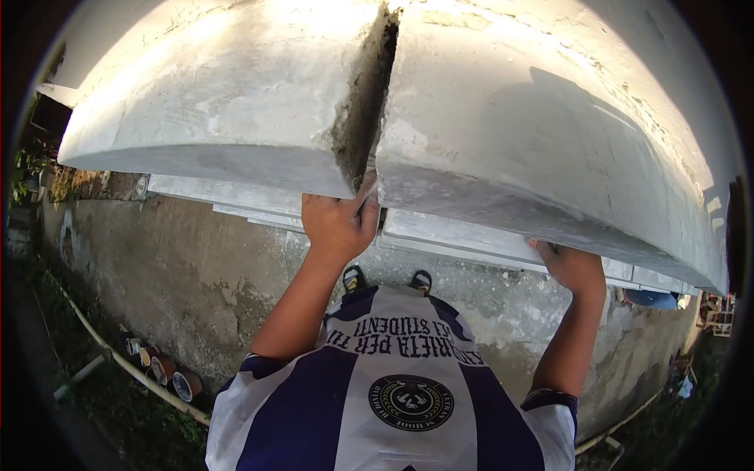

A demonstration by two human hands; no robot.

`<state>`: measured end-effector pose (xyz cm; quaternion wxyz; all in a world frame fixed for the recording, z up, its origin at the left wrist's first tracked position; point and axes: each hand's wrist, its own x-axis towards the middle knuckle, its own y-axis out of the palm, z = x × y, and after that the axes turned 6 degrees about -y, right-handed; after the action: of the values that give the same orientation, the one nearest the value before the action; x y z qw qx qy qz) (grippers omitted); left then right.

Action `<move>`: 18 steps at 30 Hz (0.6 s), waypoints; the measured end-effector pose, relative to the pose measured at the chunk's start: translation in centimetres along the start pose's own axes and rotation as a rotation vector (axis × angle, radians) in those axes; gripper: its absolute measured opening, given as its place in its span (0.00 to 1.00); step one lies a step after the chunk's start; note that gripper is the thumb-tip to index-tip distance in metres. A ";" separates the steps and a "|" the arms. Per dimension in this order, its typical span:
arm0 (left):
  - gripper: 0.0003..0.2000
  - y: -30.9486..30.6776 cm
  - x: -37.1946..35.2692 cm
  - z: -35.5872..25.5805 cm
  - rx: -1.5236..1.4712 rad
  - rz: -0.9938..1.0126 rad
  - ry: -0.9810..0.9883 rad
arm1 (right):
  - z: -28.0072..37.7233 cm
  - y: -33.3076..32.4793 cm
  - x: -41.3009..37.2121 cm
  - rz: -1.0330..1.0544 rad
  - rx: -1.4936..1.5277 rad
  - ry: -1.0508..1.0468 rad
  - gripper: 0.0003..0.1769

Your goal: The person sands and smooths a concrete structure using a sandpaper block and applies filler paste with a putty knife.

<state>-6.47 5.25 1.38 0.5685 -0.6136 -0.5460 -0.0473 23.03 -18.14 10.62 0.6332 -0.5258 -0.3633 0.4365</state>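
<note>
Two thick, pale plastered slabs, a left one (212, 94) and a right one (503, 118), stand side by side with a dark, rough gap (365, 118) between them. At the bottom of this gap is my left hand (342, 224), its index finger pointing up into the opening and the other fingers curled; nothing shows in it. My right hand (573, 267) is under the lower edge of the right slab, touching it, with most of its fingers hidden behind the edge.
Lower pale ledges (448, 231) run beneath the slabs. My sandalled feet stand on a stained concrete floor (196, 259). At the lower left, a bamboo pole (141, 369) passes several pots (186, 385). A blue object (650, 298) lies at the right.
</note>
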 end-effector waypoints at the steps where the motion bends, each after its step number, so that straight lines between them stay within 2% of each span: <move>1: 0.11 0.0 0.0 0.0 0.007 -0.013 0.012 | 0.0 0.5 0.4 0.008 0.017 -0.037 0.26; 3: 0.11 0.1 -0.3 0.3 -0.004 0.006 -0.018 | 0.7 1.4 1.6 0.025 0.053 -0.096 0.26; 6: 0.10 0.6 -0.9 1.1 -0.017 0.048 -0.035 | 5.3 2.0 4.3 0.146 0.101 -0.093 0.24; 9: 0.09 0.4 -0.5 0.7 -0.023 0.055 -0.024 | 9.3 2.3 5.4 0.108 -0.037 -0.165 0.23; 10: 0.09 0.2 -0.4 0.6 -0.024 0.052 -0.020 | 9.1 3.0 5.3 -0.011 -0.021 -0.205 0.20; 13: 0.11 0.3 -0.3 0.4 -0.021 0.008 0.001 | 7.1 2.1 4.7 0.047 0.024 -0.192 0.19; 15: 0.09 0.1 -0.1 0.0 -0.026 0.000 -0.014 | 4.6 1.1 3.6 -0.010 0.084 -0.224 0.18; 18: 0.08 0.1 -0.1 -0.1 -0.049 -0.004 -0.052 | 4.9 1.0 4.3 0.023 0.069 -0.232 0.19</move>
<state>-6.43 5.12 1.25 0.5387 -0.6272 -0.5607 -0.0458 19.88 -12.39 10.50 0.5995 -0.4537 -0.4132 0.5139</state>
